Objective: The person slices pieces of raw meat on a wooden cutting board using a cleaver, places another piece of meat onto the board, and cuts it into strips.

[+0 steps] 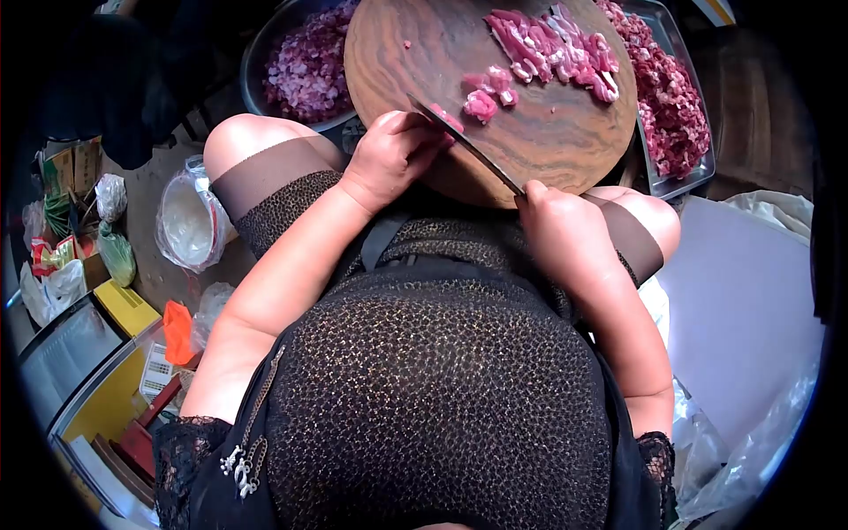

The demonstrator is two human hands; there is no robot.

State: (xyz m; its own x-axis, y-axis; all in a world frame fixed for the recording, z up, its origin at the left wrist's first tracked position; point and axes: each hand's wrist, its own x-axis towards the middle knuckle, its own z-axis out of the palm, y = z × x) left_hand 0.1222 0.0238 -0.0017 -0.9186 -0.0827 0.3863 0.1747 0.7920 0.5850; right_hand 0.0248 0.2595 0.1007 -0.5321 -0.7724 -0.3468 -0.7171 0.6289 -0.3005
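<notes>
My right hand [565, 228] is closed around the handle end of a knife [477, 152], whose blade slants up and left over the near part of a round wooden chopping board [397, 75]. My left hand [389, 161] has its fingers bent and pressed together on a piece of meat [449, 118] beside the blade. The fingers and the blade partly hide that piece. Farther back on the board lie cut strips of pink meat [552, 49], with a few smaller chunks [481, 106] nearer to the knife.
Left of the board stands a metal bowl [253, 84] of chopped meat; right of it, a metal tray [707, 168] heaped with minced meat. A plastic-lined bucket [190, 221] stands at the left, near bags and boxes. A pale flat panel [733, 309] is at the right.
</notes>
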